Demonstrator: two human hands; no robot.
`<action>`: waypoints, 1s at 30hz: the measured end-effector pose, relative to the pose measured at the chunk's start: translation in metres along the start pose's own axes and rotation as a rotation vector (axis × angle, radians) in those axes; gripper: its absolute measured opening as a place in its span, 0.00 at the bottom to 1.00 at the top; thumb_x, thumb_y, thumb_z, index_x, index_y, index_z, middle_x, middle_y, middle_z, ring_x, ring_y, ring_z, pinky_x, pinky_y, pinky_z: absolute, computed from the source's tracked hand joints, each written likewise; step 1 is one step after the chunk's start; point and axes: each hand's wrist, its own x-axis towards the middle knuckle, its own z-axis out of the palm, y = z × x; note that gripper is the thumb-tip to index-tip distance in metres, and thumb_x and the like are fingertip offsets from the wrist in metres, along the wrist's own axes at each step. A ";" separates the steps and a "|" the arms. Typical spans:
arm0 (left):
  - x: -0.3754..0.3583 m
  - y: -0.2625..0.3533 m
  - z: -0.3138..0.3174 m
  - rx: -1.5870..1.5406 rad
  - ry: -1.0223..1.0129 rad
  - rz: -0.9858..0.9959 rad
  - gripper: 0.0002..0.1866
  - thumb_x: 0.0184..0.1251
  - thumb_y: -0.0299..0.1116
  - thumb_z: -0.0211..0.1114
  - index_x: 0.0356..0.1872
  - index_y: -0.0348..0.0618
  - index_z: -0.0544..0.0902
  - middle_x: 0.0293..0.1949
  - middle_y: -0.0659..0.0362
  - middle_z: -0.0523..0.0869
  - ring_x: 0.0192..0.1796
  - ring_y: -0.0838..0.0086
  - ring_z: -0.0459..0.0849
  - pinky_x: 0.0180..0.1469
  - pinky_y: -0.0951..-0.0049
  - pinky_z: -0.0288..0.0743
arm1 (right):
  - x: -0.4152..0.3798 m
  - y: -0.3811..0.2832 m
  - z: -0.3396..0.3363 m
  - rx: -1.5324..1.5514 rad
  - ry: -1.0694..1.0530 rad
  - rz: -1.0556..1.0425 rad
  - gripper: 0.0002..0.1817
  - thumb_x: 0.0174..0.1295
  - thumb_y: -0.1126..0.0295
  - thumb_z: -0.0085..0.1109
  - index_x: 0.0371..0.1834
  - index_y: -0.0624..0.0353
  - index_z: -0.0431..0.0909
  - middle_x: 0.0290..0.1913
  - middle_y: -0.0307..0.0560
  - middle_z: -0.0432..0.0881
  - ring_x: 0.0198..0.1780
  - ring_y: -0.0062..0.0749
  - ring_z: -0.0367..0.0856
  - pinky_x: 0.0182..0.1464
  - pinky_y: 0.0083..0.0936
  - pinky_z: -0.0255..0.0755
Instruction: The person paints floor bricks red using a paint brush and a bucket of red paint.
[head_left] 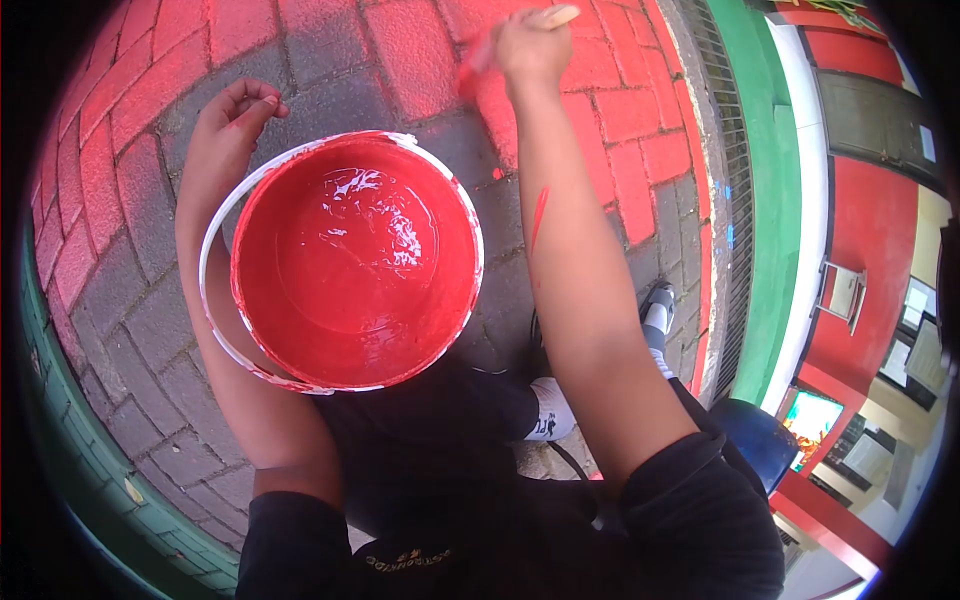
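Note:
My right hand (533, 52) is closed around the pale wooden handle of a paintbrush (555, 17). The red bristle end is blurred and low over the paving blocks (415, 60). A red smear runs along my right forearm. My left hand (228, 125) is held out past the rim of a paint bucket (355, 262), fingers curled in and thumb pressed near them, with nothing visible in them. Glossy red paint lies in the bucket, whose rim is streaked red and white. Its white handle (203, 270) curves across my left forearm.
Grey unpainted blocks (160, 345) lie left and below, red-coated ones above. A metal drain grate (735, 200) and a green strip (770, 190) border the right side. A green edge (60, 400) curves along the left. My shoe (660, 297) stands on the paving.

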 end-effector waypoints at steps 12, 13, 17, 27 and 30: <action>-0.003 0.004 -0.002 0.012 0.019 -0.016 0.08 0.68 0.34 0.58 0.39 0.42 0.80 0.35 0.65 0.85 0.31 0.84 0.68 0.37 0.80 0.63 | -0.057 0.082 -0.117 0.496 -0.005 0.163 0.11 0.54 0.83 0.61 0.23 0.57 0.70 0.22 0.38 0.77 0.25 0.20 0.77 0.26 0.21 0.73; -0.002 0.004 -0.001 0.013 0.014 -0.016 0.08 0.68 0.34 0.58 0.39 0.42 0.80 0.35 0.65 0.85 0.31 0.84 0.68 0.37 0.80 0.63 | -0.072 0.081 -0.127 0.496 -0.001 0.166 0.11 0.54 0.83 0.61 0.23 0.57 0.70 0.22 0.38 0.77 0.25 0.20 0.77 0.26 0.21 0.73; 0.000 0.002 -0.001 -0.095 -0.007 -0.008 0.07 0.69 0.35 0.59 0.40 0.44 0.81 0.34 0.66 0.85 0.29 0.86 0.64 0.34 0.82 0.61 | -0.121 0.073 -0.125 0.018 -0.100 -0.179 0.14 0.56 0.79 0.65 0.18 0.56 0.70 0.21 0.30 0.75 0.28 0.14 0.75 0.32 0.18 0.70; -0.003 0.004 0.001 -0.099 0.027 -0.038 0.05 0.69 0.34 0.59 0.39 0.46 0.80 0.35 0.67 0.85 0.27 0.88 0.63 0.29 0.84 0.58 | -0.093 0.041 -0.099 0.641 -0.408 0.226 0.15 0.55 0.81 0.63 0.22 0.53 0.66 0.19 0.32 0.73 0.24 0.17 0.74 0.27 0.20 0.68; -0.002 0.001 0.001 -0.102 0.023 -0.032 0.05 0.68 0.34 0.59 0.39 0.46 0.80 0.35 0.67 0.85 0.28 0.87 0.63 0.30 0.84 0.58 | -0.068 0.057 -0.105 0.600 -0.294 0.226 0.14 0.56 0.80 0.63 0.20 0.54 0.67 0.19 0.32 0.72 0.21 0.16 0.69 0.25 0.18 0.65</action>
